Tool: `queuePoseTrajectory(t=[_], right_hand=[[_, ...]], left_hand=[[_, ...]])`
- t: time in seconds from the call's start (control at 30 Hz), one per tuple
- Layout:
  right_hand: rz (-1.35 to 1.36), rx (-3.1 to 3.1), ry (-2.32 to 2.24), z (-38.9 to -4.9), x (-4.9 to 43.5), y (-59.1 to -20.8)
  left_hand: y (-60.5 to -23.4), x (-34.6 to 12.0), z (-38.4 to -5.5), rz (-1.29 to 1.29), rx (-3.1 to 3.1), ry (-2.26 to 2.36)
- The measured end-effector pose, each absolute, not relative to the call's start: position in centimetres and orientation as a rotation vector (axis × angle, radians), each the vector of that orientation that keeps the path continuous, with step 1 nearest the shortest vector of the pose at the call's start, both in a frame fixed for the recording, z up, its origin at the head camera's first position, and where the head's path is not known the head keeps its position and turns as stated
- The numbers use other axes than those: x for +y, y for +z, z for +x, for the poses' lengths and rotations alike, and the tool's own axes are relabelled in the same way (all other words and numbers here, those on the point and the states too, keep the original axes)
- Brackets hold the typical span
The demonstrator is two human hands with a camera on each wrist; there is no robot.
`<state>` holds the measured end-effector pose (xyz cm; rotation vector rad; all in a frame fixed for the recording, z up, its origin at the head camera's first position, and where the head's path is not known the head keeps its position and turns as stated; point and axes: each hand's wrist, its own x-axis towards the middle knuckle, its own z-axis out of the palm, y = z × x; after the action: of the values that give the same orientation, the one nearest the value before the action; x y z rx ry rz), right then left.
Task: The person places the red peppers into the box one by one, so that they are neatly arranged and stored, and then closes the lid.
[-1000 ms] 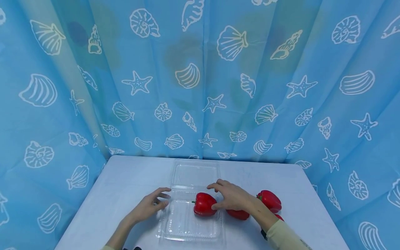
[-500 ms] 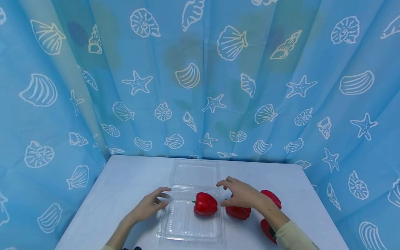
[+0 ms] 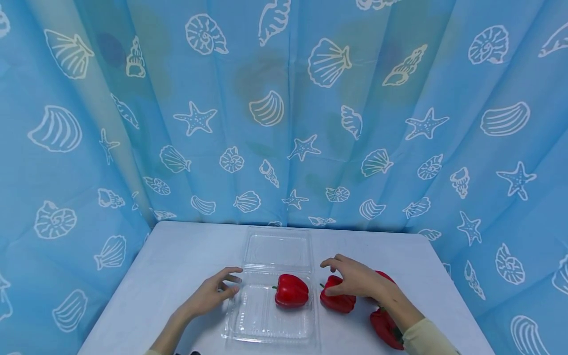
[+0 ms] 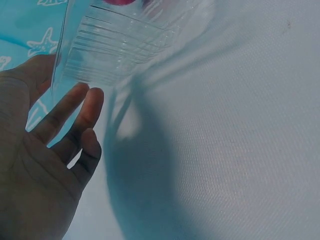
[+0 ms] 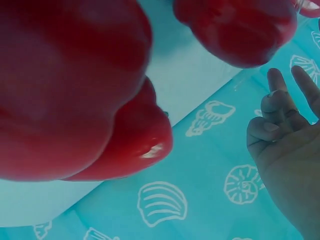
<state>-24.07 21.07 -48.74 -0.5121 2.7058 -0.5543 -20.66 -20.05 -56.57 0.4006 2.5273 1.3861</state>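
Observation:
A red bell pepper (image 3: 291, 291) lies in the right half of a clear plastic clamshell box (image 3: 248, 315), whose lid is folded open to the back. My left hand (image 3: 213, 293) is at the box's left edge, fingers relaxed; the left wrist view puts its fingertips beside the ribbed wall (image 4: 107, 45), and whether they touch I cannot tell. Just right of the box is a second red bell pepper (image 3: 339, 301). Over it hovers my right hand (image 3: 352, 278), fingers spread and bent slightly. The right wrist view shows that hand (image 5: 290, 145) apart from the pepper (image 5: 240, 30).
Two more red bell peppers lie at the right, one nearer (image 3: 385, 328) and one farther back (image 3: 385, 276), partly behind my right forearm. A white table (image 3: 186, 251) bears everything. Blue shell-print curtains (image 3: 284, 123) surround its back and sides.
My right hand has moved right, away from the pepper in the box, to above the second pepper. My left hand has stayed in place.

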Motion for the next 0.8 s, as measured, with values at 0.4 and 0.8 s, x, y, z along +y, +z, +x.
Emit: queuePoseTrajectory(t=[0.4, 0.8], right_hand=[[-0.435, 2.676, -0.543, -24.0, 22.1, -49.5], [-0.394, 2.654, -0.524, -23.9, 22.5, -49.7]], left_hand=[[-56.7, -20.1, -20.8, 0.386, 2.542, 1.374], [-56.5, -20.0, -20.7, 0.385, 2.534, 1.378]])
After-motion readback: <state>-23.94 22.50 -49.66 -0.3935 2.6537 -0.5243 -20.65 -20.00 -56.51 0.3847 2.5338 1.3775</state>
